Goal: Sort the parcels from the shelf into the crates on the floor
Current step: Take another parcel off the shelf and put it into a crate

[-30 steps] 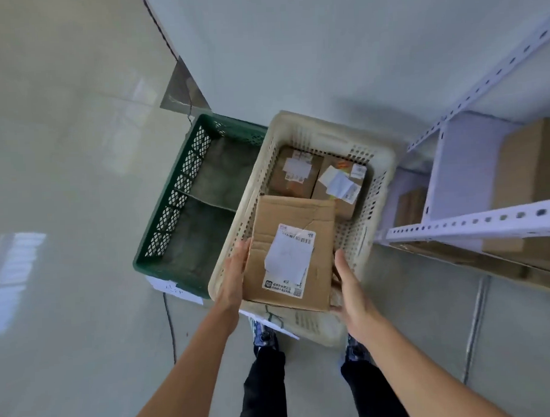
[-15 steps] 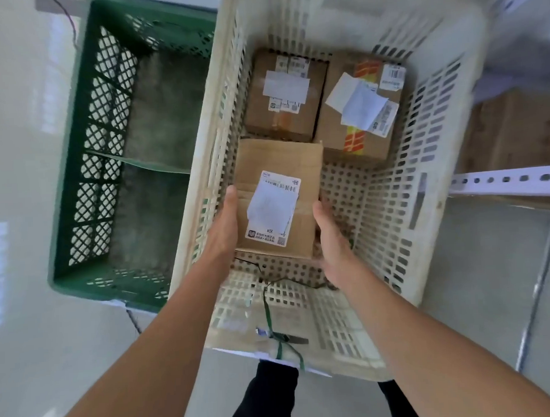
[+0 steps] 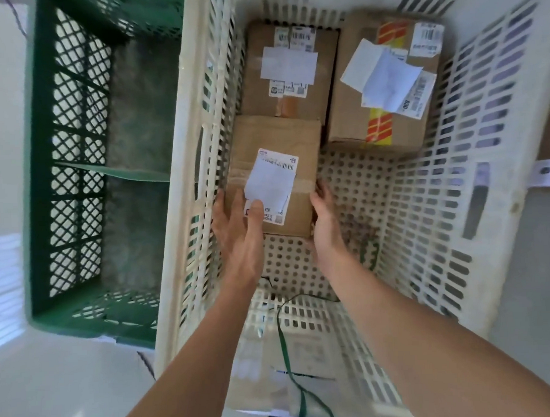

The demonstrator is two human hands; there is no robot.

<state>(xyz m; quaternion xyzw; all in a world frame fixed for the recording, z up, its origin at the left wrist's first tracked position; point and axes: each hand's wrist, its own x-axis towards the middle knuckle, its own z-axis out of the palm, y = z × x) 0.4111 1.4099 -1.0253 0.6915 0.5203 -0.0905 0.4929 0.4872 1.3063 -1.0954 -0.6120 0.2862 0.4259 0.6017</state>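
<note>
A brown parcel (image 3: 274, 139) with a white shipping label lies low in the cream crate (image 3: 180, 244), against its left wall. My left hand (image 3: 240, 232) holds its near left corner, thumb on top over the label and fingers down the side. My right hand (image 3: 326, 225) presses flat against the parcel's right side. Two other labelled parcels sit at the crate's far end: one on the left (image 3: 291, 72), touching my parcel, and one with red and yellow tape on the right (image 3: 384, 80).
A green crate (image 3: 39, 187) stands on the floor to the left of the cream one, holding no parcels. A white perforated shelf rail (image 3: 546, 174) shows at the right edge. A green strap (image 3: 286, 349) hangs over the cream crate's near wall.
I have leaned in and both hands have carried the parcel down from above the rim into the cream crate, next to its left wall. My left thumb now lies on the label.
</note>
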